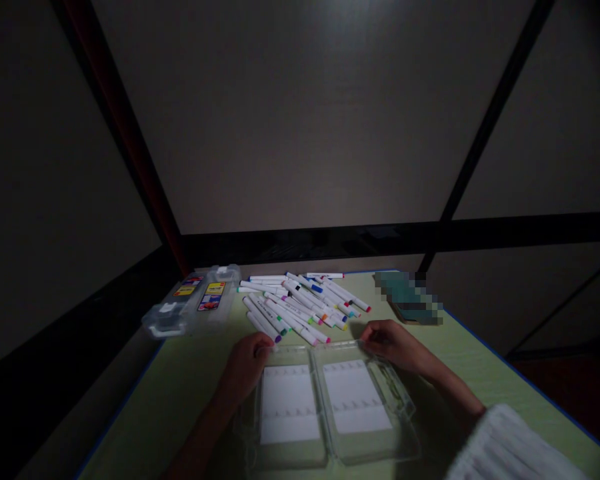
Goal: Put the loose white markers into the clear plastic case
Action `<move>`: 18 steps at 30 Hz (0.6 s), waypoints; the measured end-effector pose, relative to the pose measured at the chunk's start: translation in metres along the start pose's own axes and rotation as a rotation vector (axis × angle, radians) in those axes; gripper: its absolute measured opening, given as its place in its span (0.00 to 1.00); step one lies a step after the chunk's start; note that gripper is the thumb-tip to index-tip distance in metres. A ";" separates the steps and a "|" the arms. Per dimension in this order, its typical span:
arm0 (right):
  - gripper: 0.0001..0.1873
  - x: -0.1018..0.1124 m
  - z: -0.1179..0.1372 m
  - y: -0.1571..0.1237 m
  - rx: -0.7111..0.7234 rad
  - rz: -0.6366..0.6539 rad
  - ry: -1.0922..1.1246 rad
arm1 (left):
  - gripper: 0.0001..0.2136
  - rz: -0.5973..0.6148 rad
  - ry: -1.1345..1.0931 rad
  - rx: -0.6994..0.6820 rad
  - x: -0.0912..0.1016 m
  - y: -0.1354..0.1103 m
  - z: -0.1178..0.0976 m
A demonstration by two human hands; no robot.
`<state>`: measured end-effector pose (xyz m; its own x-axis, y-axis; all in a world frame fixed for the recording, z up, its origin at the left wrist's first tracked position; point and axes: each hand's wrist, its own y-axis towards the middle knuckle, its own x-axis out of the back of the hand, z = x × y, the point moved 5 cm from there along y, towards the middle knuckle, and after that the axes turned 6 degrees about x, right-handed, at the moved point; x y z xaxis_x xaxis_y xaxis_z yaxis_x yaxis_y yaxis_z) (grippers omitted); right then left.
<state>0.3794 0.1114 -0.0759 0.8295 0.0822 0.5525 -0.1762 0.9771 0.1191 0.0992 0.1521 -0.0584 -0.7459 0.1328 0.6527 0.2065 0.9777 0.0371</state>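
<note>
A clear plastic case (325, 407) lies flat and opened out on the green table, showing two white inserts. My left hand (247, 363) grips the far left corner of the case with curled fingers. My right hand (393, 343) rests on the far right edge, fingers bent over the rim. Just beyond the case lies a heap of white markers (300, 303) with coloured caps.
Two closed clear cases (195, 303) with colourful labels sit at the far left of the table. A blurred dark green object (407, 297) lies at the far right. The green table (180, 393) has a blue edge; dark wall panels stand behind it.
</note>
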 end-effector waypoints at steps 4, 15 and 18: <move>0.07 0.002 0.003 0.001 0.053 -0.087 -0.107 | 0.04 -0.105 0.156 -0.028 -0.001 -0.001 0.005; 0.05 0.003 0.019 0.000 0.118 -0.227 -0.361 | 0.05 -0.180 0.404 -0.142 -0.008 -0.006 0.000; 0.05 0.002 0.017 0.000 0.114 -0.238 -0.389 | 0.05 -0.188 0.416 -0.125 -0.009 -0.004 0.001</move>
<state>0.3720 0.1082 -0.0610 0.5974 -0.2422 0.7645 -0.0807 0.9303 0.3578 0.1045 0.1468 -0.0647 -0.4657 -0.1458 0.8728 0.1860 0.9482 0.2576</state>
